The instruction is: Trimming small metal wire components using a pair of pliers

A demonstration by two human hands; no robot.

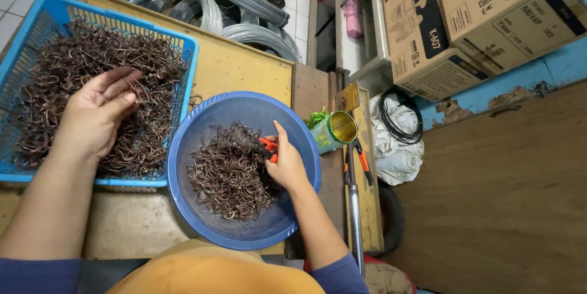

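Head view: left hand [98, 116] in hook-filled basket [183, 43]; round bowl [293, 208] holds more.

Sorting bent wire hooks at a workbench

Left hand [98, 116] rests on hooks in the blue basket [183, 40]; right hand [285, 162] grips orange-handled pliers [264, 146] over the hook pile [229, 174] in a round blue basin [299, 129].

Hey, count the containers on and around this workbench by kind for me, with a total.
Rectangular basket: 1
Round basin: 1
Green can: 1
Cardboard boxes: 2
Total: 5
The basket and basin hold wire hooks.
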